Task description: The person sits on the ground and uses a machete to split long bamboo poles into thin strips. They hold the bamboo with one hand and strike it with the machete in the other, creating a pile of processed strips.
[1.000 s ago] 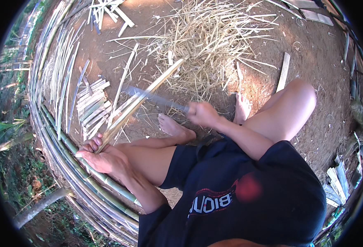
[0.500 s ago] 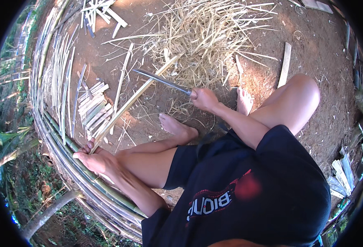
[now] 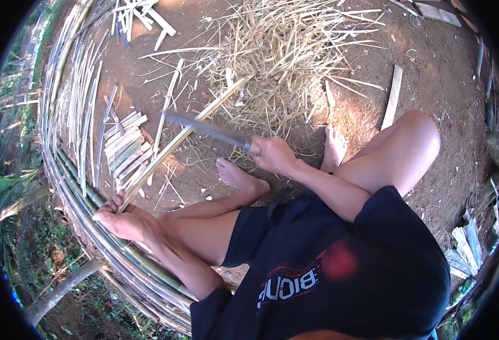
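My left hand [image 3: 126, 220] is closed round the near end of a long, pale bamboo strip [image 3: 167, 148], which slants away to the right toward the shavings. In my right hand [image 3: 272, 154] is the handle of a long knife [image 3: 215, 131]. Its blade, blurred by motion, crosses the strip around the middle and points to the far left. I cannot tell whether the edge bites into the strip. Beyond the knife spreads a large heap of bamboo shavings [image 3: 272, 62].
A stack of short bamboo slats [image 3: 128, 148] lies near my left foot, with long thin strips [image 3: 85, 102] farther left. Bamboo poles [image 3: 142, 263] run along the left side. More cut pieces [image 3: 139, 17] lie at the far left, and one slat [image 3: 393, 96] beyond my right knee.
The knife has slid along the strip toward me, down and to the left, with my right hand. My left hand has shifted slightly left, still gripping the strip.
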Motion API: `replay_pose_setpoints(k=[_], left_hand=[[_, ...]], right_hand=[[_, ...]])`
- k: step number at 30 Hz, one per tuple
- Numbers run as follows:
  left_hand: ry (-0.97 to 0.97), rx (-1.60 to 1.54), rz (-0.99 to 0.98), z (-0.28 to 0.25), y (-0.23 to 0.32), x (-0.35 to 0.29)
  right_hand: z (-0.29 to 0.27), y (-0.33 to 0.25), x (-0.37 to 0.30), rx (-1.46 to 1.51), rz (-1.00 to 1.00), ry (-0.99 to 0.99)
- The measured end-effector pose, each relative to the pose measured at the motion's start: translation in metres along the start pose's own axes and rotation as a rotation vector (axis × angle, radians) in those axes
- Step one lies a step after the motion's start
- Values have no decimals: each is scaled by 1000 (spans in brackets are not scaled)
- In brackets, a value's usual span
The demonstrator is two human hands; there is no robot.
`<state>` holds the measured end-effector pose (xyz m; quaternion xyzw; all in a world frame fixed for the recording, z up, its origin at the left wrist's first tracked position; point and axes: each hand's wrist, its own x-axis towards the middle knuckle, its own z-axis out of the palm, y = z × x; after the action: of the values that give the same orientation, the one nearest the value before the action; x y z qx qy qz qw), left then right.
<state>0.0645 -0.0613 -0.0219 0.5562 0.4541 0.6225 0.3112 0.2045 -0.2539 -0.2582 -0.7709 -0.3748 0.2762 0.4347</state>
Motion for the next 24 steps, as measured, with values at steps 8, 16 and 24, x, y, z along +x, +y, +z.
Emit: replay_pose_setpoints(k=[8,16,24], left_hand=[[8,-18,-55,2,4,-2],[6,-112,-107,-2,-2,2],[-14,-87,-74,-13,-11,5]], right_hand=[[-3,33,18,-15,268,56],[-4,117,38,-85,471,69],[15,70,22,-113,263,8]])
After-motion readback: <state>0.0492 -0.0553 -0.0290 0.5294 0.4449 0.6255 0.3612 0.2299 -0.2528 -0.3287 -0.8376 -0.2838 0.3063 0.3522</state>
